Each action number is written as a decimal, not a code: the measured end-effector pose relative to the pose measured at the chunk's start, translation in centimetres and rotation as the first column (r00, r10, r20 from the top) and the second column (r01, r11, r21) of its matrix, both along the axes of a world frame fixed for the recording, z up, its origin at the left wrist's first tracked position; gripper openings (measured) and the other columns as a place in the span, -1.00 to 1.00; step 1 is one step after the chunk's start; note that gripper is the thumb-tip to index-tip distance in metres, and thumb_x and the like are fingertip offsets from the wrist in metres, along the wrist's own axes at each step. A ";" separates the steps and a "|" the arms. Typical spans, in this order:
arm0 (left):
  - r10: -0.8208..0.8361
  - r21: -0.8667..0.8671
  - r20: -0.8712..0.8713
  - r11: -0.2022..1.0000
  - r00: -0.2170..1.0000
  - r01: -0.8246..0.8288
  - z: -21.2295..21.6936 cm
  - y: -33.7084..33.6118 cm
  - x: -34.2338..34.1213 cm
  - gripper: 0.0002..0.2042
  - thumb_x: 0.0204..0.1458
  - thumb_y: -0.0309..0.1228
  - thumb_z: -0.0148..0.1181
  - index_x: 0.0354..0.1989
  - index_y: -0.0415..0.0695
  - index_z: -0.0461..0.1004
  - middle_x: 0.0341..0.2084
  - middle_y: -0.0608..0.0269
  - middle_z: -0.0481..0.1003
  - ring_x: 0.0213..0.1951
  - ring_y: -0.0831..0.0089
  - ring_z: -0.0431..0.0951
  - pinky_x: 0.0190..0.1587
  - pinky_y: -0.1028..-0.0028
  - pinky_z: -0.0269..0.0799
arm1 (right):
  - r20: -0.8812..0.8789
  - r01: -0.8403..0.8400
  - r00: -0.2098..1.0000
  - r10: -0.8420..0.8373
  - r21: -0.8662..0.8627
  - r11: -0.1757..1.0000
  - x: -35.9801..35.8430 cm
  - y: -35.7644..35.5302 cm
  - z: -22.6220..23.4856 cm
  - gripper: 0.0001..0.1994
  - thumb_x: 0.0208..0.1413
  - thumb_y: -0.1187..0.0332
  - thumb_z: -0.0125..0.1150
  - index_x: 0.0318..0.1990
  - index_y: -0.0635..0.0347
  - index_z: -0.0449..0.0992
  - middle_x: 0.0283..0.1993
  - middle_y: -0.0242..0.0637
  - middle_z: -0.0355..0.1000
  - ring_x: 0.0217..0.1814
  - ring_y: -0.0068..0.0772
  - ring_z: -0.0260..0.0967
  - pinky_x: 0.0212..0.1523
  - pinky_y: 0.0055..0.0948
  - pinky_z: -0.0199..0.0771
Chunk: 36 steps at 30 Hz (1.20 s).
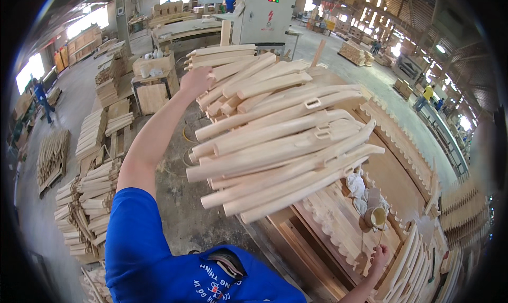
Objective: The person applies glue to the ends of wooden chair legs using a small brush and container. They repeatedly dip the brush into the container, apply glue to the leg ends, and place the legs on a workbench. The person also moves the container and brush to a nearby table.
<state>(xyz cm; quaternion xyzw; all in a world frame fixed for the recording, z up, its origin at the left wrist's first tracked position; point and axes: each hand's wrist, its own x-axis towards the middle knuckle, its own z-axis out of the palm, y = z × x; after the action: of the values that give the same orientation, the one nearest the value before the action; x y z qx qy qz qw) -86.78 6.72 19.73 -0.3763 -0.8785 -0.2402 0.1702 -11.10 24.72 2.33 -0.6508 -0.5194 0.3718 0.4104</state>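
Note:
My left hand [197, 81] reaches far forward with its fingers curled at the near end of a pale wooden piece [228, 71] in the back stack. Nearer to me lies a large pile of curved, rounded wooden pieces [270, 144], several with oblong slots cut near their far ends. At the lower right, my right hand [379, 258] is closed on a thin stick [381, 236] that stands up toward a cup of yellowish paste [378, 216]. A crumpled white cloth or bag [356, 186] sits beside the cup.
Below the cup lies a scalloped-edged wooden board [333, 223]. More slotted pieces [405, 271] stand at the lower right. Stacks of wood [90, 202] line the left, near a wooden box [153, 91]. A grey electrical cabinet [264, 17] stands ahead; several people are far off.

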 end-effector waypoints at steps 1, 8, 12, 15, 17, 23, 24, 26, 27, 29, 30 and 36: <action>0.040 -0.016 -0.006 0.999 0.999 -0.040 -0.4 -0.6 -2.9 -0.63 -0.03 -0.15 0.12 -0.02 0.08 0.44 -0.11 0.08 0.50 -0.03 0.20 0.49 0.02 0.27 0.39 | -0.055 0.025 0.998 -0.028 -0.053 0.998 -1.1 -0.6 0.9 -0.86 0.13 0.30 0.06 -0.23 0.12 0.37 -0.44 -0.38 0.40 -0.62 -0.66 0.20 -0.72 -0.68 0.10; 0.212 0.219 0.174 0.944 0.962 -0.247 -2.9 -0.4 -18.6 -0.31 -0.14 -0.05 0.22 0.25 0.20 0.14 0.14 0.13 0.25 0.13 -0.04 0.29 0.12 0.14 0.28 | -0.220 0.174 0.957 -0.192 -0.098 0.980 -5.5 -4.1 4.4 -0.89 0.09 0.29 0.07 -0.25 0.02 0.38 -0.50 -0.41 0.36 -0.70 -0.64 0.17 -0.83 -0.69 0.00; 0.099 0.194 0.202 0.971 0.974 -0.139 -3.5 1.5 -23.3 -0.19 -0.20 0.05 0.28 0.29 0.23 0.08 0.18 0.01 0.16 0.18 -0.06 0.21 0.16 0.11 0.24 | -0.166 0.216 0.958 -0.234 -0.119 0.969 -8.7 -4.3 6.5 -0.92 0.08 0.32 0.06 -0.28 0.01 0.37 -0.51 -0.41 0.35 -0.70 -0.65 0.16 -0.84 -0.69 0.01; 0.089 0.242 0.307 0.955 0.947 -0.169 -0.5 2.7 -26.0 -0.13 -0.26 0.09 0.31 0.30 0.28 0.05 0.24 0.12 0.11 0.22 -0.05 0.16 0.18 0.12 0.22 | -0.209 0.219 0.949 -0.237 -0.108 0.970 -10.1 -5.4 6.3 -0.94 0.08 0.33 0.04 -0.29 0.01 0.36 -0.52 -0.42 0.34 -0.71 -0.66 0.16 -0.84 -0.69 0.02; 0.233 -0.042 0.176 0.972 0.956 -0.229 -2.7 5.4 -25.8 -0.07 -0.29 0.12 0.32 0.33 0.25 0.00 0.27 0.19 0.10 0.21 -0.04 0.20 0.20 0.14 0.21 | -0.145 0.247 0.954 -0.264 -0.123 0.961 -11.1 -5.5 7.2 -0.95 0.08 0.34 0.04 -0.30 0.01 0.36 -0.52 -0.43 0.34 -0.71 -0.67 0.16 -0.84 -0.70 0.03; -0.121 -0.191 0.133 0.971 0.984 0.146 0.7 10.0 -30.8 -0.21 -0.27 0.15 0.29 0.24 0.27 0.21 0.08 0.17 0.37 0.10 -0.06 0.33 0.12 -0.06 0.23 | -0.222 0.325 0.916 -0.336 -0.085 0.942 -10.9 -7.9 7.4 -0.93 0.09 0.34 0.10 -0.29 0.04 0.39 -0.54 -0.42 0.35 -0.74 -0.67 0.14 -0.83 -0.71 0.02; 0.002 -0.206 0.179 0.978 0.984 0.035 0.9 2.3 -33.7 -0.25 -0.25 0.16 0.26 0.21 0.27 0.25 0.05 0.18 0.40 0.06 -0.03 0.37 0.09 -0.06 0.26 | -0.237 0.193 0.949 -0.206 -0.080 0.978 -14.6 -1.9 7.5 -0.93 0.09 0.34 0.10 -0.29 0.04 0.39 -0.54 -0.42 0.35 -0.75 -0.67 0.13 -0.84 -0.71 0.01; -0.146 -0.154 0.371 0.964 0.917 0.215 1.9 10.1 -32.1 -0.25 -0.24 0.20 0.25 0.18 0.19 0.29 0.02 0.20 0.43 0.01 0.11 0.42 0.01 0.08 0.32 | -0.242 0.325 0.912 -0.330 -0.061 0.944 -11.3 -7.5 7.0 -0.93 0.09 0.35 0.10 -0.29 0.05 0.38 -0.53 -0.41 0.35 -0.75 -0.68 0.12 -0.84 -0.71 0.00; -0.174 -0.077 0.510 0.966 0.842 0.246 3.0 11.1 -31.6 -0.22 -0.25 0.23 0.25 0.18 0.12 0.30 0.02 0.21 0.43 0.00 0.21 0.43 -0.04 0.22 0.36 | -0.234 0.342 0.910 -0.341 -0.039 0.939 -10.6 -8.5 6.7 -0.93 0.09 0.35 0.10 -0.29 0.05 0.38 -0.53 -0.41 0.35 -0.75 -0.68 0.12 -0.84 -0.71 -0.01; 0.050 -0.078 0.787 0.997 0.614 0.019 -1.4 9.4 -29.8 -0.28 -0.17 0.31 0.12 0.09 0.06 0.39 -0.04 0.32 0.45 -0.21 0.38 0.44 -0.22 0.39 0.36 | -0.086 0.328 0.939 -0.333 -0.072 0.942 -11.7 -6.1 8.4 -0.93 0.10 0.36 0.10 -0.29 0.05 0.38 -0.53 -0.41 0.35 -0.75 -0.68 0.11 -0.83 -0.72 -0.01; -0.016 0.002 0.805 1.000 0.593 0.023 -0.9 9.0 -29.6 -0.32 -0.14 0.30 0.10 0.06 0.07 0.40 -0.08 0.33 0.45 -0.29 0.41 0.41 -0.27 0.39 0.35 | -0.110 0.337 0.933 -0.343 -0.071 0.939 -11.3 -6.3 8.3 -0.93 0.10 0.35 0.10 -0.28 0.05 0.38 -0.52 -0.41 0.35 -0.75 -0.69 0.11 -0.83 -0.72 -0.01; -0.095 0.013 0.908 0.980 0.408 0.198 2.4 8.4 -28.6 -0.49 -0.07 0.21 0.09 -0.19 0.02 0.42 -0.30 0.36 0.44 -0.66 0.58 0.29 -0.62 0.48 0.19 | -0.250 0.324 0.912 -0.327 -0.051 0.945 -11.8 -5.6 6.0 -0.91 0.11 0.32 0.12 -0.26 0.04 0.38 -0.51 -0.43 0.35 -0.72 -0.72 0.11 -0.82 -0.73 -0.01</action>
<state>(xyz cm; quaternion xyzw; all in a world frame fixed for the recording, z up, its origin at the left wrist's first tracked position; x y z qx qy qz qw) -115.36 15.15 22.08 -0.2710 -0.8059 -0.3760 -0.3685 -22.93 19.15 8.31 -0.6767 -0.3452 0.3809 0.5271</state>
